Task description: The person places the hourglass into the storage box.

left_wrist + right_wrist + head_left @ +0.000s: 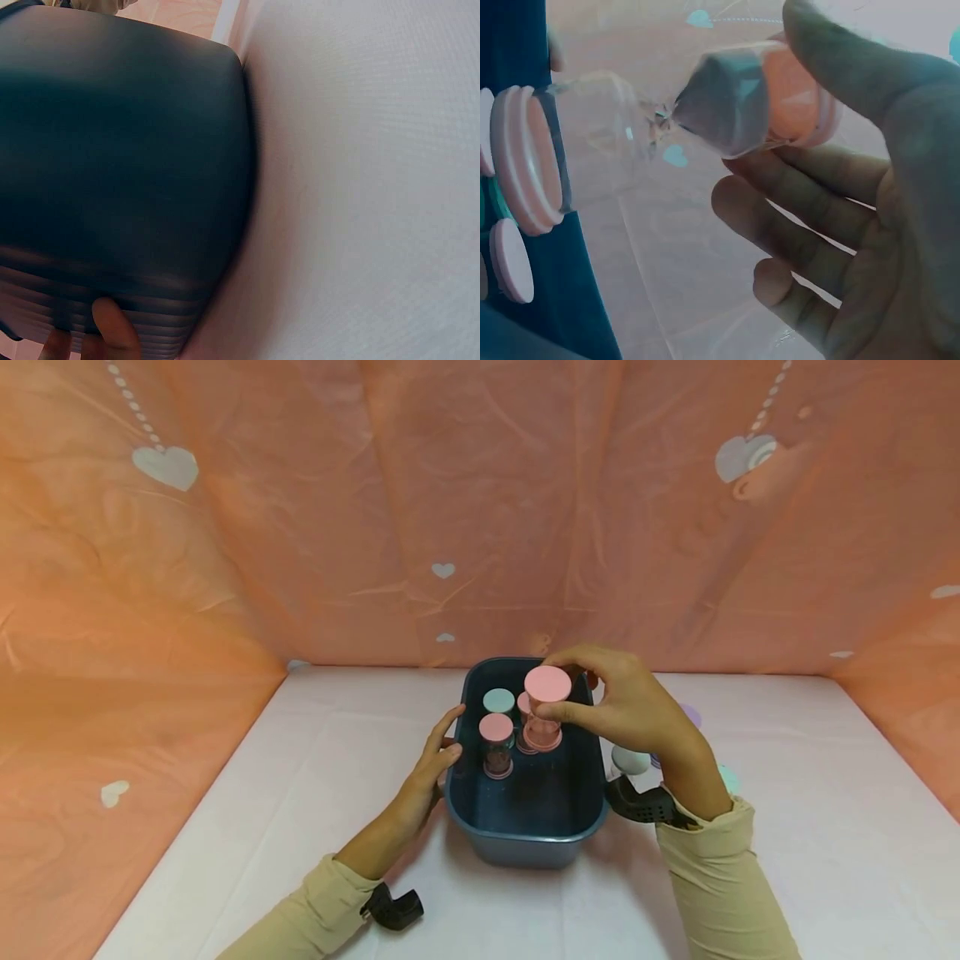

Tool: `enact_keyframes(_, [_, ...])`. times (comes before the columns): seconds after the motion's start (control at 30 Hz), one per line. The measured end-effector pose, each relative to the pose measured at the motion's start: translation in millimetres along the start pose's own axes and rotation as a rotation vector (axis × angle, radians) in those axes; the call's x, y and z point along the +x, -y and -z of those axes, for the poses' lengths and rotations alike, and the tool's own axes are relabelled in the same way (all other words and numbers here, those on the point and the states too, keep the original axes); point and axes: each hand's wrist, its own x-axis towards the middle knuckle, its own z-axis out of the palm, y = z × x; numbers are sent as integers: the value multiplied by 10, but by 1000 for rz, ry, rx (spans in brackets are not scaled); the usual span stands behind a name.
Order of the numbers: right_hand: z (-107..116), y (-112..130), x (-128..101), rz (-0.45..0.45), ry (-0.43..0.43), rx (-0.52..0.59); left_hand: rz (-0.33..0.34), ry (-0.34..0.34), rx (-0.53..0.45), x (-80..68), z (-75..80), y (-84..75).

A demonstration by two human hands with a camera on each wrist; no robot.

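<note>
Head view: bench, blue bin on it; left hand against its side, fingers loosely extended; right hand pinching a pink-capped hourglass over the bin, sand-filled end up, long axis near vertical. Probably mid-transfer, in or out unclear; next seems to call for a steady, upright hold

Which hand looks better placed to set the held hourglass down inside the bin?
Probably the right hand: it grips the pink-capped hourglass over the dark blue bin. The left hand touches the bin's outer side, so it seems better suited to steadying.
</note>
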Motion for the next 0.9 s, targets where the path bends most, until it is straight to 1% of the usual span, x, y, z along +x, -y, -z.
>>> enact_keyframes(0.2, [5, 15, -31, -12, 42, -11, 1, -10, 5, -2, -5, -3])
enact_keyframes(0.3, [17, 17, -54, -8, 78, -10, 1, -4, 9, 5, -1, -3])
enact_keyframes(0.47, [8, -8, -86, -12, 148, 26, -12, 2, 20, 14, 27, -5])
enact_keyframes(0.57, [-20, -57, -91, -41, 201, 50, -25, -1, 23, 24, 44, -1])
enact_keyframes(0.67, [-53, -118, -99, -82, 248, 47, -27, 6, 25, 25, 58, 8])
enact_keyframes(0.9, [-98, -194, -119, -160, 295, 10, -40, 19, 23, 35, 43, 13])
